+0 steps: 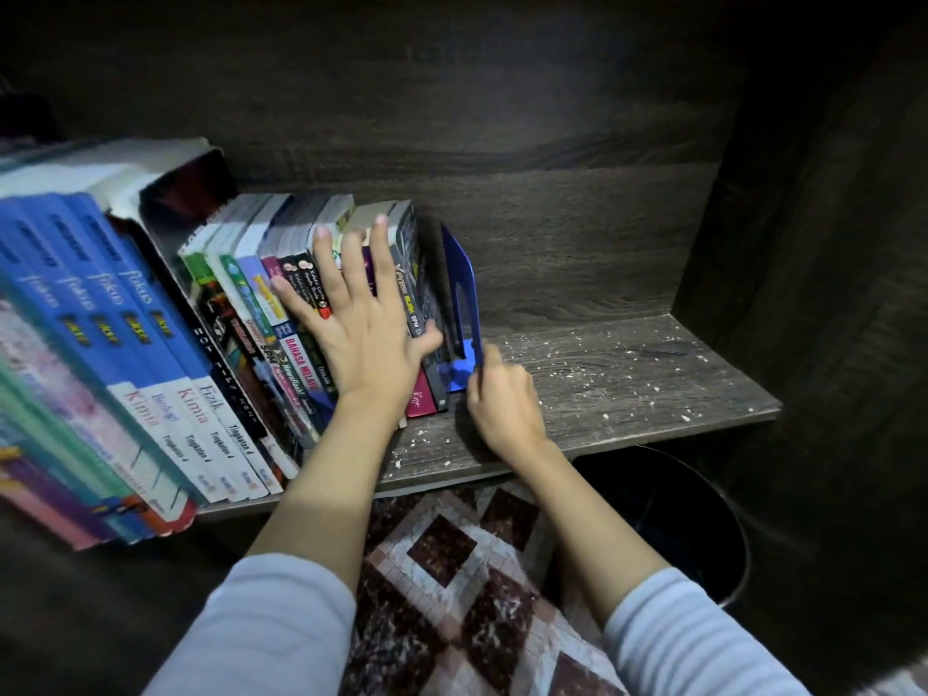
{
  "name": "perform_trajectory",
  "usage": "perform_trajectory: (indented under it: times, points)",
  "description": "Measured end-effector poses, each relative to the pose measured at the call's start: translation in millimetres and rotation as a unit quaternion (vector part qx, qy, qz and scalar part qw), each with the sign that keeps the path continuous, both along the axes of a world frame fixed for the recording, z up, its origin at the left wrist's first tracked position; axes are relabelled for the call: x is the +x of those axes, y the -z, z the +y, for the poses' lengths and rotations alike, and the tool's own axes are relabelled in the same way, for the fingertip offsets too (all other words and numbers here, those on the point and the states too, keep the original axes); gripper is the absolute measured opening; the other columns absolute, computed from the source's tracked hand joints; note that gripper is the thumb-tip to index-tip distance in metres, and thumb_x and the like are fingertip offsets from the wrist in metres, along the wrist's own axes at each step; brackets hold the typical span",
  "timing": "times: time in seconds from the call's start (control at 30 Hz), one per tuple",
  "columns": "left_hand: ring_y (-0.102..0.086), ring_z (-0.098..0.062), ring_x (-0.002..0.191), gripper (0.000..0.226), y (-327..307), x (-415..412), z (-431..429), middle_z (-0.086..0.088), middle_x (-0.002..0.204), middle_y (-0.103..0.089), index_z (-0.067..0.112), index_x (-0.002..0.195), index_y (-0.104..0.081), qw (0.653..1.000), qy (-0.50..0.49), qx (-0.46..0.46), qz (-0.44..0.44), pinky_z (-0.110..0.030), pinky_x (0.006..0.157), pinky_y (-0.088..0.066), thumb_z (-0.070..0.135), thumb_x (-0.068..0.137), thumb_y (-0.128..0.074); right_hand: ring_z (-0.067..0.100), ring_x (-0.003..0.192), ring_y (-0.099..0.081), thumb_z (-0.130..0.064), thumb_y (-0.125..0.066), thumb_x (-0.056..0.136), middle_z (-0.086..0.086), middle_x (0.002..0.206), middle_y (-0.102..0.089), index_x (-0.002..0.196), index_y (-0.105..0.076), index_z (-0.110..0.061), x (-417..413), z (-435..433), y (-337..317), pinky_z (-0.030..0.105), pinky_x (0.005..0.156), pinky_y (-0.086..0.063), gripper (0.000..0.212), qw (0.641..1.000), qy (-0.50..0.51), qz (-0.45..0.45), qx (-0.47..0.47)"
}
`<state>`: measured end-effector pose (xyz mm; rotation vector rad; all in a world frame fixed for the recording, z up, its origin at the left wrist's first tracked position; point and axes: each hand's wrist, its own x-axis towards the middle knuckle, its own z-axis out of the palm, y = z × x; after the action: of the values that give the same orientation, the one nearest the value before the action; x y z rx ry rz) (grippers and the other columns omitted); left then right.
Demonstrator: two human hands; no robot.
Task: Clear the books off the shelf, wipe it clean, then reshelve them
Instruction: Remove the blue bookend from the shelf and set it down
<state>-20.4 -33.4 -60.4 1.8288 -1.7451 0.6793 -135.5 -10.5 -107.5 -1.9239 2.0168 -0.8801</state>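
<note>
At the far left, the tall blue books (125,319) are seen leaning on the shelf (703,394), and next to them a row of smaller books (251,293) is standing. None of them is cleared off yet, so the task is judged to be at its beginning. The left hand (361,339) is laid flat on the spines of the smaller books, with the fingers straight and spread, so nothing is gripped by it and the row is only pressed. Just to the right, the blue bookend (462,288) is touching the last book, and its lower edge is held by the curled fingers of the right hand (502,394). It seems that the bookend is to be taken away first. To do this well, the flat hand should press on the row while the bookend is slid out slowly to the right, otherwise the row may fall over. Further right, white crumbs (577,364) are scattered on the bare part of the shelf, and a dark bin (693,519) is standing below it.
</note>
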Motion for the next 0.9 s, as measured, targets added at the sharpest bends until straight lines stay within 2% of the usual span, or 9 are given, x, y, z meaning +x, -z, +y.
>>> perform_trajectory:
  times: [0.27, 0.43, 0.53, 0.67, 0.8, 0.9]
  points:
    - [0.004, -0.036, 0.144, 0.124, -1.3, 0.4, 0.4, -0.015, 0.155, -0.010, 0.013, 0.141, 0.023, 1.000, 0.012, 0.009, 0.004, -0.068, 0.102, 0.002, 0.063, 0.070, -0.065, 0.044, 0.104, -0.056, -0.012, -0.038, 0.098, 0.030, 0.107, -0.061, 0.137, -0.037, -0.004, -12.0, 7.5, -1.1, 0.045, 0.084, -0.041, 0.041, 1.000, 0.022, 0.011, -0.008]
    - [0.005, -0.036, 0.144, 0.128, 2.2, 1.2, -0.7, -0.015, 0.155, -0.008, 0.014, 0.132, 0.038, 1.000, 0.003, 0.012, -0.004, -0.068, 0.103, 0.000, 0.065, 0.072, -0.062, 0.043, 0.102, -0.057, -0.012, -0.037, 0.098, 0.028, 0.105, -0.062, 0.138, -0.037, -0.006, -28.6, 19.9, -2.6, 0.045, 0.083, -0.041, 0.041, 0.998, 0.053, 0.031, -0.013]
    - [0.007, -0.035, 0.144, 0.126, 1.7, 1.2, 0.6, -0.014, 0.155, -0.007, 0.014, 0.129, 0.040, 1.000, 0.001, 0.017, -0.006, -0.068, 0.103, 0.000, 0.065, 0.073, -0.061, 0.044, 0.102, -0.056, -0.011, -0.037, 0.098, 0.029, 0.104, -0.063, 0.139, -0.036, -0.007, -44.3, 28.9, -5.1, 0.044, 0.083, -0.040, 0.042, 0.996, 0.079, 0.039, -0.022]
    - [0.014, -0.033, 0.143, 0.124, -0.8, 0.4, 5.5, -0.011, 0.157, 0.007, 0.016, 0.137, 0.035, 0.999, 0.011, 0.033, -0.006, -0.065, 0.104, 0.006, 0.068, 0.074, -0.058, 0.045, 0.099, -0.057, -0.011, -0.038, 0.097, 0.029, 0.101, -0.062, 0.139, -0.037, -0.005, -60.7, 37.1, -12.3, 0.046, 0.082, -0.042, 0.042, 0.993, 0.110, 0.020, -0.040]
    - [0.018, -0.030, 0.143, 0.124, -4.1, 0.5, 10.0, -0.007, 0.150, 0.032, 0.019, 0.136, 0.036, 0.999, 0.004, 0.045, -0.009, -0.067, 0.105, 0.002, 0.073, 0.072, -0.055, 0.045, 0.095, -0.058, -0.011, -0.037, 0.097, 0.029, 0.098, -0.062, 0.134, -0.042, -0.002, -67.2, 42.6, -20.4, 0.047, 0.080, -0.044, 0.038, 0.991, 0.121, -0.010, -0.065]
    - [0.020, -0.029, 0.142, 0.122, -10.1, -1.4, 16.5, -0.006, 0.143, 0.040, 0.018, 0.138, 0.034, 0.999, 0.009, 0.048, -0.009, -0.070, 0.102, 0.000, 0.071, 0.074, -0.054, 0.044, 0.096, -0.057, -0.012, -0.037, 0.098, 0.027, 0.100, -0.062, 0.134, -0.042, -0.005, -69.1, 51.6, -28.1, 0.045, 0.080, -0.043, 0.037, 0.990, 0.127, -0.024, -0.064]
